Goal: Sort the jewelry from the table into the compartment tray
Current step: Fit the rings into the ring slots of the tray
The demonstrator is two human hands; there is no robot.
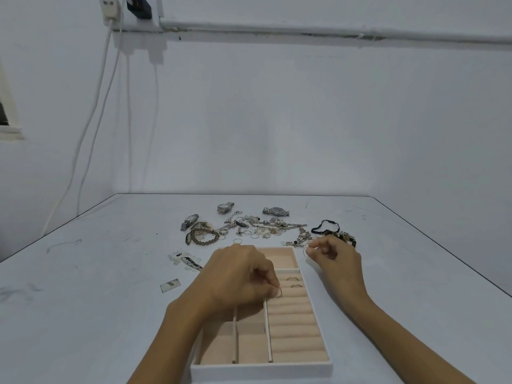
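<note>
A pale pink compartment tray [261, 368] with white walls lies near the table's front edge. Its right column is a row of ring rolls [296, 322], with two rings [293, 279] seated near the top. My left hand [238, 278] is over the tray and pinches a thin ring [279, 292] at the ring rolls. My right hand [333, 254] hovers just right of the tray's far corner and pinches another thin ring [306, 252]. A jewelry pile [263, 227] of rings, chains and bracelets lies beyond the tray.
Three watches [276, 211] lie at the far side of the pile. A beaded bracelet [203, 236] sits to the left, a dark cord bracelet [325, 225] to the right. Small clear bits and a patterned piece [188, 261] lie left of the tray. Cables hang down the wall [91, 120].
</note>
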